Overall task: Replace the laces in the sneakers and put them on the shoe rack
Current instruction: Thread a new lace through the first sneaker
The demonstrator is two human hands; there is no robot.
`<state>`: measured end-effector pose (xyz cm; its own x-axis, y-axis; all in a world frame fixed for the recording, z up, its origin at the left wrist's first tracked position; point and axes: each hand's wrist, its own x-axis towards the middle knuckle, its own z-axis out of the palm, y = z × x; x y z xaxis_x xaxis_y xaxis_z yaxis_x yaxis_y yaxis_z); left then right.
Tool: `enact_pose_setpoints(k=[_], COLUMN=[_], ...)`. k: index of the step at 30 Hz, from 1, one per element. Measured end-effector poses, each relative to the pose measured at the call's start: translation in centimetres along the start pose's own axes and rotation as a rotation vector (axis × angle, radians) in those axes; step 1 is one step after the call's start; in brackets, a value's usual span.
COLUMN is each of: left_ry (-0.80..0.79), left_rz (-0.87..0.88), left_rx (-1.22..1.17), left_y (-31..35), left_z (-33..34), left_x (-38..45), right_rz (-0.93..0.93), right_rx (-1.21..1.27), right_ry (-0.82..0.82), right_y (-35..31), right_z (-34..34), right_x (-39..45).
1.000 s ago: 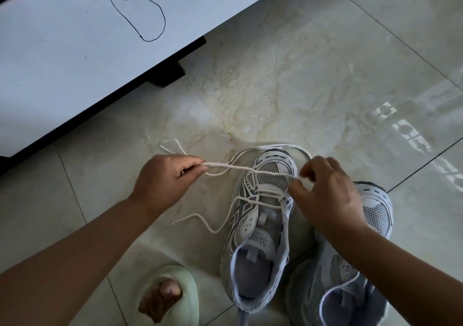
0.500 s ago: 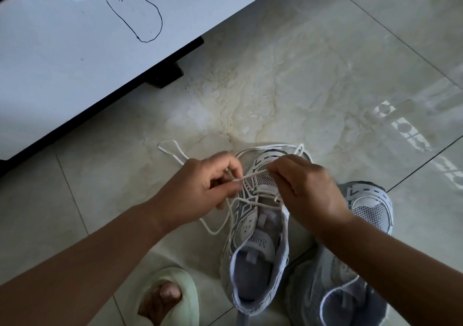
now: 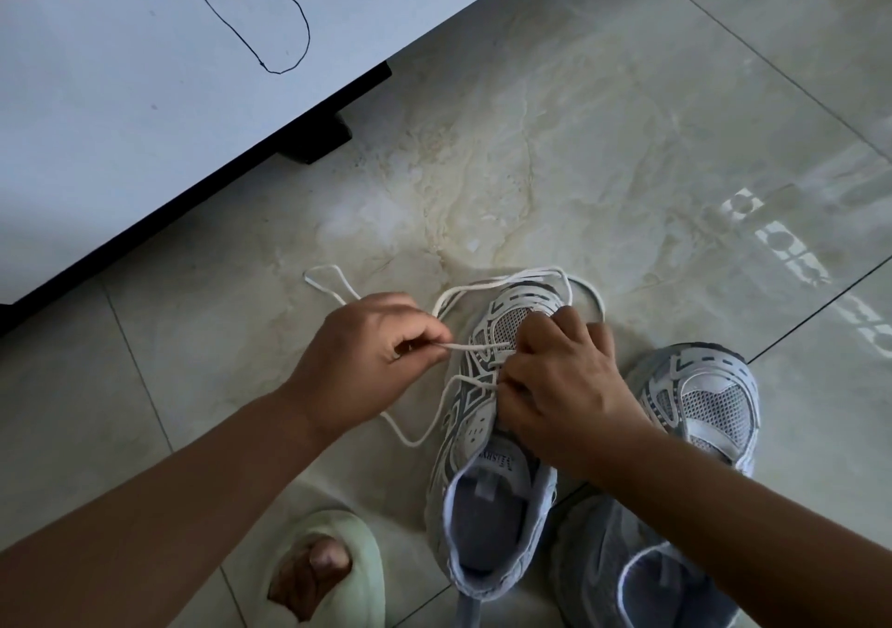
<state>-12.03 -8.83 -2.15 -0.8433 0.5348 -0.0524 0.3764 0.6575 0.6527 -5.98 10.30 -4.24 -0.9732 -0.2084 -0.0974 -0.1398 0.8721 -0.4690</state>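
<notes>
We see two grey-and-white sneakers standing side by side on the marble-patterned floor tiles (image 3: pixel 579 145), toes pointing away from us. The left sneaker (image 3: pixel 487 434) is the one under our hands, with a white lace (image 3: pixel 415 439) partly threaded through its lower eyelets; the right sneaker (image 3: pixel 709 400) sits just beside it and shows no lace that we can make out. Our left hand (image 3: pixel 367 362) has its fingers curled, pinching a taut stretch of the lace between thumb and forefinger just left of the shoe. Our right hand (image 3: pixel 564 386) rests over the eyelet area with fingers bent down onto the lacing; it appears to grip the lace there, though the fingertips hide the exact hold. Loose lace loops around the toe of the left sneaker and trails off to the left across the floor, and another slack loop hangs down beside the shoe's left flank. Near the lower edge our foot shows in a pale green open-toed slipper (image 3: pixel 357 555). A white board (image 3: pixel 145 72) with a hand-drawn black outline (image 3: pixel 256 19) fills the upper left.
</notes>
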Motion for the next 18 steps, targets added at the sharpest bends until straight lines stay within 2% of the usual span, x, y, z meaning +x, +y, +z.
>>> enact_pose_setpoints(k=[6,10,13,18], left_ry=[-0.116,-0.186,-0.148,-0.075], left_rz=[0.007,0.031,-0.003,-0.131], left_rx=[-0.061,-0.044,-0.005,0.062], left_y=[-0.2,-0.2,-0.1,0.6], left_z=[0.8,1.2,1.4,1.3], left_x=[-0.1,-0.3,-0.3,0.1], right_rz=[-0.002,0.139,0.183,0.286], right_rx=[0.245,0.201,0.126,0.205], right_ry=[-0.087,0.030,0.071,-0.041], right_y=[0.1,0.4,0.5,0.1], right_z=[-0.4,0.1,0.2,0.6], right_x=[-0.7,-0.8,-0.7,-0.6])
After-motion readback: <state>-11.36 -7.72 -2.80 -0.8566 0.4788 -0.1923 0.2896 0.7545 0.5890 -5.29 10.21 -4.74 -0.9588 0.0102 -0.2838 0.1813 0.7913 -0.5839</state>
